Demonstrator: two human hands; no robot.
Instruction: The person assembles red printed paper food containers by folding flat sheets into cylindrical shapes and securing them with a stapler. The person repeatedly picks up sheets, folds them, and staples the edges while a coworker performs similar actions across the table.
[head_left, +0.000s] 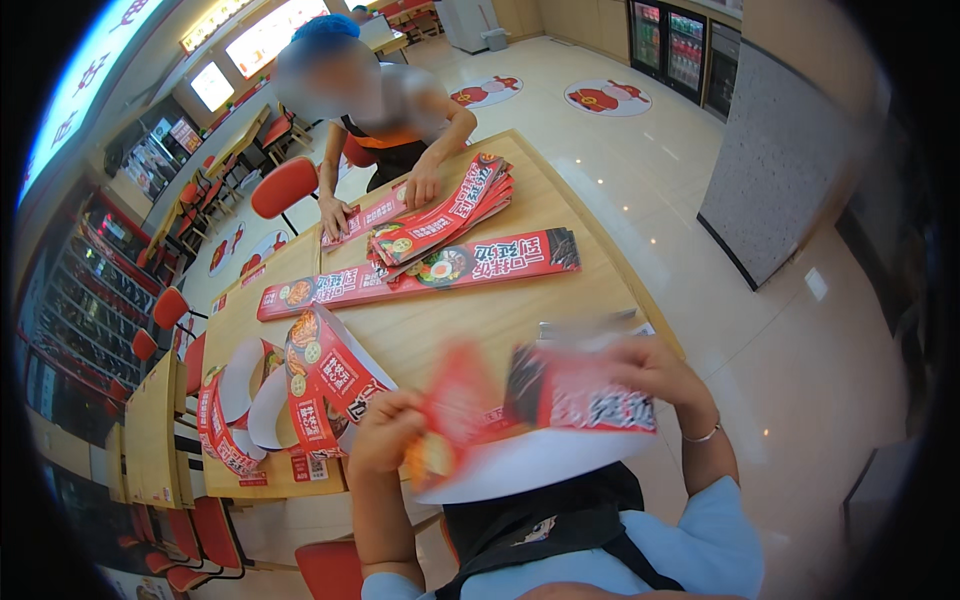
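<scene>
A red printed card strip, white on its back, is curved between my hands in front of my apron, partly smeared by motion. My left hand is closed on its left end. At the other end, my right hand grips the strip near a black-printed part. Curled strips formed into open loops stand on the table to the left of my left hand. Flat strips lie beyond my hands: a long red stack and a fanned pile.
Across the wooden table, a co-worker in a blue cap has both hands on a flat red strip. A blurred flat object lies near the table's right edge. Red chairs stand around, and a grey pillar rises at right.
</scene>
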